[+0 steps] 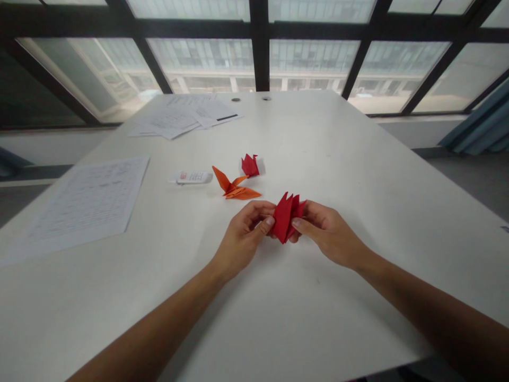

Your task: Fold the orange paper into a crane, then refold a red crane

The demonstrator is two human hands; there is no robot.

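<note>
A folded red paper piece is held up between two bare hands over the near middle of a white surface, its several pointed flaps rising toward the far side and its layers narrowing to a tip on the near side. The left hand has its grip clamped on the left edge of the piece, thumb on the near face and fingers behind it. The right hand has its grip clamped on the right edge in the same way, the thumb pressing against the layers. Beyond the left hand lies an orange folded bird with its wings spread, and just beyond that, slightly to the right, stands a small red folded bird; whether the two touch is hard to tell. Left of the orange one a white tube lies on its side, its narrow end toward the left and print along its body. A written sheet rests farther left, and several overlapping papers lie at the far left, near dark-framed windows. A blue curtain hangs at the far right
</note>
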